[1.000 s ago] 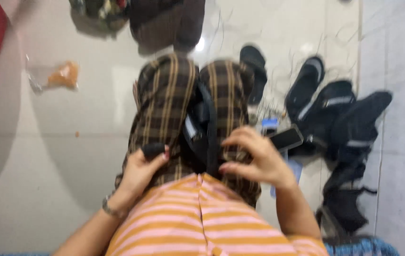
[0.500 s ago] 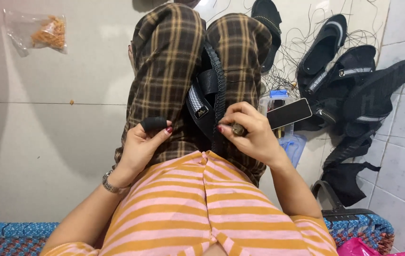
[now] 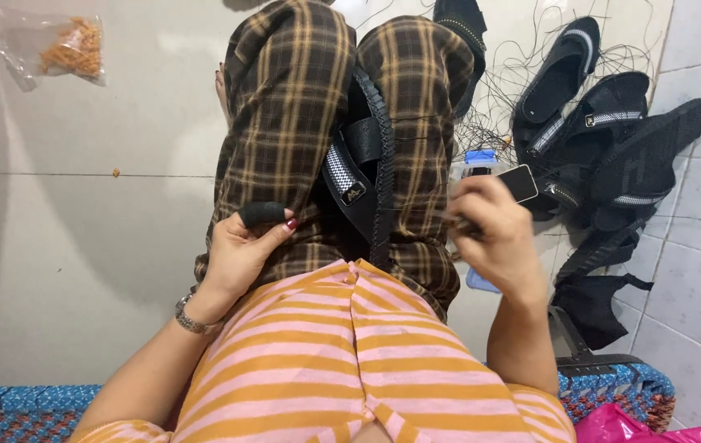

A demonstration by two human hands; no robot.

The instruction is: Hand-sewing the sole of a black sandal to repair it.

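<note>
A: Sandal [image 3: 364,176], black, ridged sole edge, strap with a pale patterned band; lying wedged between the knees on the checked trousers [image 3: 285,107], toe end toward the striped shirt [image 3: 350,353].

B: Left hand [image 3: 244,250]?

A: Resting on the left thigh just beside the sandal, palm up, fingers curling loosely; dark fingertip cover [image 3: 262,215] sitting on one finger, nothing else gripped. Metal watch [image 3: 191,316] at the wrist.

B: Right hand [image 3: 494,238]?

A: Hovering at the right knee, fingers pinching shut on something thin, blurred; possibly a needle or a thread end, cannot tell which. Not touching the sandal.

B: Surroundings?

A: More black sandals [image 3: 605,123] heaping at the right by the tiled wall, loose black thread [image 3: 498,107] tangling among them, dark flat phone-like object [image 3: 521,182] just past the right hand, clear bag of orange bits [image 3: 55,45] well apart on the floor at upper left, pink bag [image 3: 629,427] at the lower right corner.

B: Handling advice, as a judgement?

A: Probably stitching along the sole edge. Keeping the knees clamping the sandal firmly; bringing the covered finger behind the edge for pushing; holding the thin item short in the pinch for control; drawing thread clear of the tangle; working along the ridges evenly.
</note>
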